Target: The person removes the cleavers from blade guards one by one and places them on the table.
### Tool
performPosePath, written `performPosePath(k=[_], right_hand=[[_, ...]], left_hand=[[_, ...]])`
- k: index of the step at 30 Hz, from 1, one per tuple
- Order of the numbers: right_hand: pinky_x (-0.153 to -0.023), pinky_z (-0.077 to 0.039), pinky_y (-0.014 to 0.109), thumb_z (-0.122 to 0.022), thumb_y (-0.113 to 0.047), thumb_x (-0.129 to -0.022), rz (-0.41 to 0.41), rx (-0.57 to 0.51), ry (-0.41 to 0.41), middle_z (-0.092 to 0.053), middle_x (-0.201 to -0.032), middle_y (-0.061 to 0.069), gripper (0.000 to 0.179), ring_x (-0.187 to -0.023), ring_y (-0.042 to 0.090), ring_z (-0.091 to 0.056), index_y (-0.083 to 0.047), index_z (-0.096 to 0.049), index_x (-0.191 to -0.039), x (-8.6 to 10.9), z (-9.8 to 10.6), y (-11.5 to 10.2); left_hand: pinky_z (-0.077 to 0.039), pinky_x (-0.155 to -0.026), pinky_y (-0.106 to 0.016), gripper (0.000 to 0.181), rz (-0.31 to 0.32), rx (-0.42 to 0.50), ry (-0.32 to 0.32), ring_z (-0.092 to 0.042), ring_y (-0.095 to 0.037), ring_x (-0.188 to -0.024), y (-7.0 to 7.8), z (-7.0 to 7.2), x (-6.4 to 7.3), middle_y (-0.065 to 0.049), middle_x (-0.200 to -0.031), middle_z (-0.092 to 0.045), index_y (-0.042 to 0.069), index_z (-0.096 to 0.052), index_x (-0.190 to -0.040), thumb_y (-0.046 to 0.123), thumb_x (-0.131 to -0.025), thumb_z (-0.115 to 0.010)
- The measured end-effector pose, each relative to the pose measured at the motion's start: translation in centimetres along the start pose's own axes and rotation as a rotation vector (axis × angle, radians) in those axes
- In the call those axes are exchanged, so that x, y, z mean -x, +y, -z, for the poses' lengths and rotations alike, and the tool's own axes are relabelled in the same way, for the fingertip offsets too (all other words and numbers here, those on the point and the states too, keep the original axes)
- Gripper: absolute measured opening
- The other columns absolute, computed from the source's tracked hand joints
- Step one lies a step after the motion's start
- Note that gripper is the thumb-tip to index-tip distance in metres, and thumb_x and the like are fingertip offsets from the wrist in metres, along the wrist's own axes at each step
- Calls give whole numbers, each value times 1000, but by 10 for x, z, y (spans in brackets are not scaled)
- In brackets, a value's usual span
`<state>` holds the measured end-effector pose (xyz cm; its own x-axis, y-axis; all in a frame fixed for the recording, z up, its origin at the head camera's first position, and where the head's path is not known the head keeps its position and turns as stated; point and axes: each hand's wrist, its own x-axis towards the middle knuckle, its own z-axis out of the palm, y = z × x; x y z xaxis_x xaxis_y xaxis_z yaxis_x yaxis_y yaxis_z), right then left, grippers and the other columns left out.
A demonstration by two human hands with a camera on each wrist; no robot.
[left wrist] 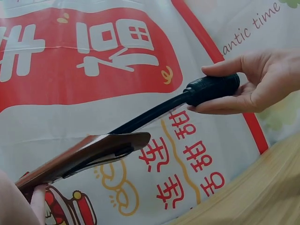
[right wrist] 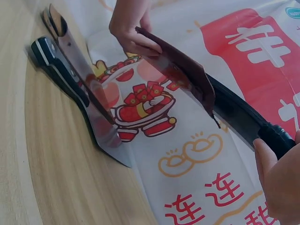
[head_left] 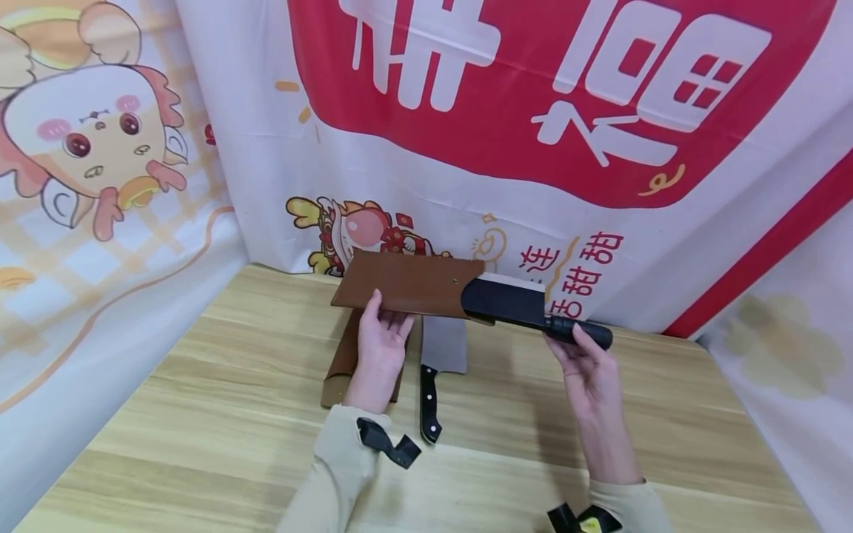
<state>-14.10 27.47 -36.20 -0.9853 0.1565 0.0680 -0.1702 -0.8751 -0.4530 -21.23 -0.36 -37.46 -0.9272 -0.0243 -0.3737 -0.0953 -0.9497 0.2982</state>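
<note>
A cleaver with a black handle (head_left: 580, 332) and a dark blade (head_left: 509, 300) is held above the table, most of its blade inside a brown sheath (head_left: 406, 281). My right hand (head_left: 589, 377) grips the handle, thumb on one side and fingers on the other, as the left wrist view shows. My left hand (head_left: 381, 348) pinches the sheath by its lower edge, thumb on the near face and fingers behind. Part of the blade shows between the sheath's mouth and the handle. Below, a second cleaver (head_left: 429, 403) with a riveted black handle lies on the table.
Another brown sheath (head_left: 343, 370) lies beside the second cleaver, partly behind my left forearm. The wooden table (head_left: 200, 414) reaches back to a hanging printed cloth (head_left: 266, 148). Black straps (head_left: 389, 442) circle both sleeves.
</note>
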Motion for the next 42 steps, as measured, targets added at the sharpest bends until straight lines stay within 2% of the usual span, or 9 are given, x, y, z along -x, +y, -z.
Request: performPosePath(k=[8,13,17,20,24,27,33,39,42], right_hand=[[-90,-59,49,-54,10,-102,-98,44,60,-72,-110,26,16,-105,32,-72,9,-67,-111,-2,3,-4],[-98,-55,47,-50,-16,-110,-207,146,-45,-70,-116,28,24,-110,38,-70,-1,-62,-125,-4,8,-13],[-103,-51,48,-48,-33,-109,-315,200,-100,-67,-120,32,38,-113,43,-67,-6,-51,-136,-6,10,-19],[-103,-50,49,-51,-29,-109,-380,241,-57,-66,-119,32,43,-112,44,-68,-5,-35,-141,-7,10,-22],[-105,-49,48,-50,-13,-109,-430,314,-10,-62,-122,28,45,-109,44,-68,-3,-20,-141,-7,10,-24],[-106,-47,47,-46,-3,-108,-452,344,-11,-58,-124,28,44,-109,45,-67,1,-19,-142,-7,12,-25],[-102,-52,44,-39,4,-107,-525,329,-100,-58,-126,31,39,-112,45,-66,7,-21,-141,-7,16,-26],[-96,-56,36,-38,2,-108,-562,255,-181,-58,-123,39,37,-110,44,-68,9,-21,-140,-9,19,-28],[-96,-56,36,-37,2,-108,-579,185,-221,-56,-122,42,29,-111,46,-67,12,-31,-135,-9,22,-32]], left_hand=[[-41,-115,-35,27,51,-27,-6,-54,-22,-117,-1,1,-3,-11,-130,-50,8,-46,-130,16,-107,-57],[-46,-110,-33,30,35,6,-6,-54,-21,-118,4,1,-4,-10,-131,-50,9,-44,-133,15,-107,-57],[-56,-94,-27,25,18,13,-7,-56,-19,-111,10,4,-6,-8,-127,-51,10,-45,-128,16,-106,-57],[-57,-83,-26,20,13,11,-8,-57,-18,-106,13,5,-7,-8,-124,-51,11,-46,-122,17,-107,-56],[-56,-83,-23,17,3,8,1,-55,-16,-107,15,4,-7,-7,-123,-50,12,-46,-120,19,-107,-56],[-53,-90,-23,19,3,18,3,-53,-16,-114,16,3,-7,-7,-126,-50,12,-46,-122,18,-107,-56],[-48,-102,-24,24,3,25,14,-52,-16,-119,17,4,-7,-6,-128,-51,11,-47,-125,18,-106,-59],[-49,-102,-28,23,1,2,23,-54,-16,-115,18,4,-6,-6,-128,-52,11,-47,-124,17,-106,-59],[-52,-96,-27,20,-8,-12,20,-55,-16,-112,20,4,-7,-6,-125,-52,10,-48,-122,17,-106,-58]])
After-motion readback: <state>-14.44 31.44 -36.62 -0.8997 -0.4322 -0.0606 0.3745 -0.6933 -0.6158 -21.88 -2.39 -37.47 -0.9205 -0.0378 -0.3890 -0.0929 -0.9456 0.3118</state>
